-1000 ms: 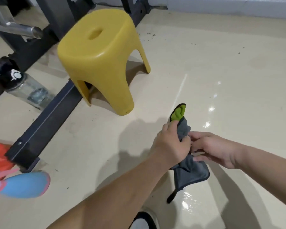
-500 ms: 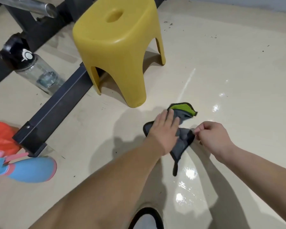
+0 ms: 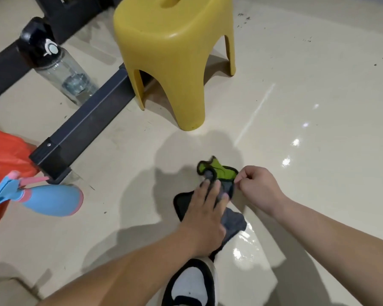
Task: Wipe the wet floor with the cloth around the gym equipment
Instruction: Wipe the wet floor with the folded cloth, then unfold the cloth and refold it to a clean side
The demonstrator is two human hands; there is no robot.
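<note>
Cloth (image 3: 233, 221), grey-green, on glossy floor (image 3: 318, 89): left hand (image 3: 205, 219) flat atop, fingers spread; right hand (image 3: 260, 187) fingers pinching far green edge. Yellow stool (image 3: 175, 54) near; open floor rightward.

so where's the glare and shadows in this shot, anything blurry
Head view: bright glare spots on the wet floor, plus a sheen beside the cloth; soft shadows of the arms and head fall toward the stool; the spray bottle at the left edge looks smeared, and wide-angle distortion bends the frame bar.
</note>
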